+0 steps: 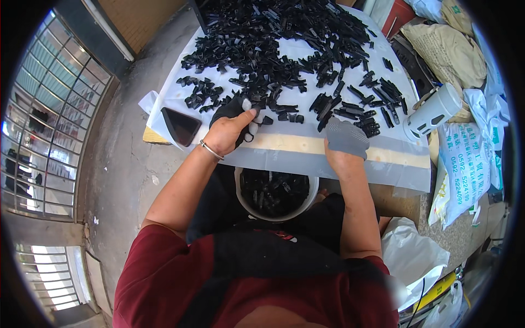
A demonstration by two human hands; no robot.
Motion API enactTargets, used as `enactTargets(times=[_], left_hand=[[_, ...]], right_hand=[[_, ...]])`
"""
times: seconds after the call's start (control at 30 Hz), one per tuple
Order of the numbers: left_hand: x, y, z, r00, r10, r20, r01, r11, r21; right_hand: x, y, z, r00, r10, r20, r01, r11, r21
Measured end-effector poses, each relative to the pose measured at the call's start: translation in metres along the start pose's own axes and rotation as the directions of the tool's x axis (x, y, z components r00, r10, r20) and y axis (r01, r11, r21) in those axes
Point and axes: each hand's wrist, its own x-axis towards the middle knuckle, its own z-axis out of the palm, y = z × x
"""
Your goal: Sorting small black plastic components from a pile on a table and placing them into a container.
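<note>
My left hand (232,124) wears a black glove with pale fingertips and a bare thumb. Its fingers are closed by a small black plastic piece (266,120), which sticks out past the fingertips near the table's front edge. My right hand (348,138), in a grey dotted glove, rests over the front of the table with its back up. Its fingers are curled down and mostly hidden. Long black plastic pieces (324,106) lie right against its fingertip side. A big heap of black plastic pieces (262,38) covers the far part of the table.
A phone (180,127) lies at the table's left corner. Below the table edge, a white bucket (239,191) holds black pieces. A white perforated cylinder (435,112) leans at the right edge. Sacks (462,169) are piled to the right, and a white plastic bag (410,254) is near my right elbow.
</note>
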Motion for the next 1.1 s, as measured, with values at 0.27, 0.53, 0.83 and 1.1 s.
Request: enactTargets(times=[0.27,0.53,0.83,1.1], left_hand=[[-0.006,-0.017,0.009,0.964,-0.175,0.202,0.244,0.882,-0.403],[-0.022,-0.027,0.028,0.984,-0.101,0.149,0.14,0.95,-0.28],[-0.031,-0.036,0.05,0.971,-0.147,0.19,0.209,0.904,-0.373],[-0.024,-0.04,0.05,0.944,-0.241,0.225,0.324,0.803,-0.5]], right_hand=[[0.003,0.007,0.0,0.993,-0.048,-0.111,0.04,0.997,-0.073],[-0.017,-0.008,-0.01,0.962,0.015,-0.271,0.084,0.934,0.349],[-0.028,-0.044,0.001,0.958,-0.205,-0.199,0.281,0.548,0.788],[-0.034,-0.04,0.006,0.909,-0.268,-0.32,0.413,0.685,0.6]])
